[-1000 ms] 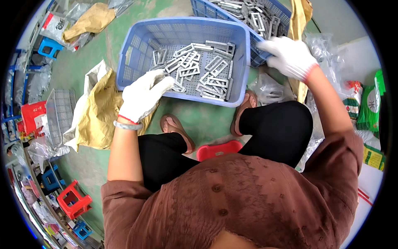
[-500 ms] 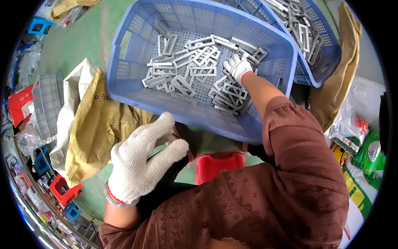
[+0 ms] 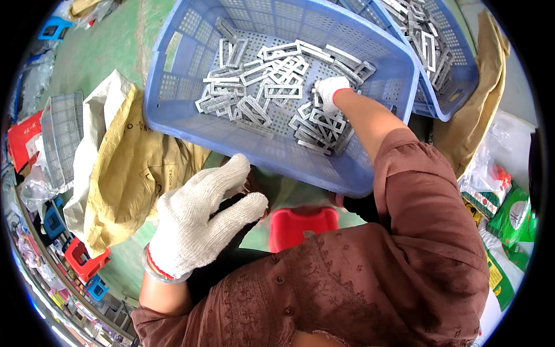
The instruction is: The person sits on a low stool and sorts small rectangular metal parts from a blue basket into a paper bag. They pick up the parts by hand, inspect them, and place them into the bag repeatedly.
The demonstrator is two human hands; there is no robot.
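The person sits over a large blue basket [image 3: 191,124] that rests on the green floor [image 3: 113,46], and everything else lies around it. Inside the basket is a loose heap of flat grey metal frames [image 3: 272,87], spread across its perforated bottom from the far wall to the near right corner.

The right hand [image 3: 330,91], in a white knit glove, reaches down into the basket and rests on the frames near the right side. Its fingers are bent down among the pieces, but whether they clasp one cannot be told from here.

The left hand [image 3: 199,222], also gloved in white, hangs in the air just outside the basket's near wall, fingers spread and loose, holding nothing.

Behind the basket's far right corner, touching it, stands a second blue basket [image 3: 457,87], also filled with metal frames. To the left of the big basket lies a crumpled yellow sack [image 3: 130,173] with a white sack [image 3: 95,124] beside it. Just below the near wall, between the person's knees, a red stool [image 3: 300,222] shows.
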